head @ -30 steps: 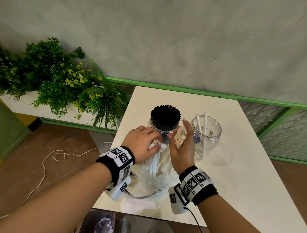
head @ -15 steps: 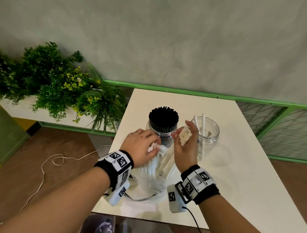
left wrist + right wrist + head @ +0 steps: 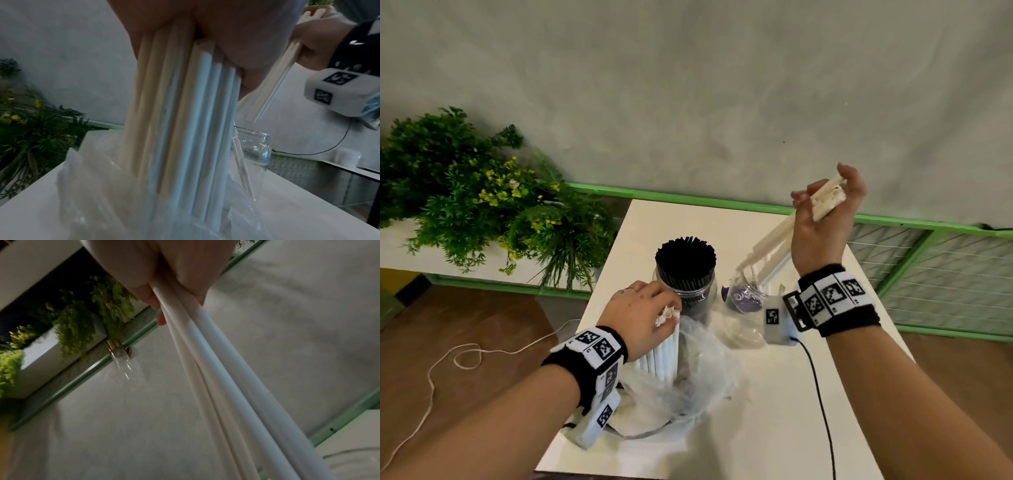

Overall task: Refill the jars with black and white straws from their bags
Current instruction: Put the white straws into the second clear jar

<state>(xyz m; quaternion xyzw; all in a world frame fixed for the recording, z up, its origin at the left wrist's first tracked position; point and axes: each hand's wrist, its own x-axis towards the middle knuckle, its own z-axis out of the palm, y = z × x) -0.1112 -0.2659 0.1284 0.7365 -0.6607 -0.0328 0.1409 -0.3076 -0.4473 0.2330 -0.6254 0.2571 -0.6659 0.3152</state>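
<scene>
A glass jar packed with black straws [image 3: 685, 255] stands mid-table. Right of it is a clear jar [image 3: 746, 296] [image 3: 254, 150] holding a few white straws. My left hand [image 3: 643, 317] grips the top of an upright bundle of white straws [image 3: 659, 354] [image 3: 185, 121] that stands in a clear plastic bag [image 3: 688, 377] [image 3: 98, 186]. My right hand [image 3: 822, 212] is raised above the clear jar and grips a small bunch of white straws [image 3: 784, 228] [image 3: 216, 369]. Their lower ends hang just over the jar's mouth.
The white table [image 3: 774, 428] has a green-railed edge [image 3: 688, 197] at the back and a wire fence [image 3: 945, 274] to the right. Green plants [image 3: 482, 205] fill a planter at the left. A black cable [image 3: 822, 394] trails from my right wristband.
My right hand has pulled a bunch of white straws out of the bag and lifted it up and to the right, above the clear jar. The left hand stays on the bundle.
</scene>
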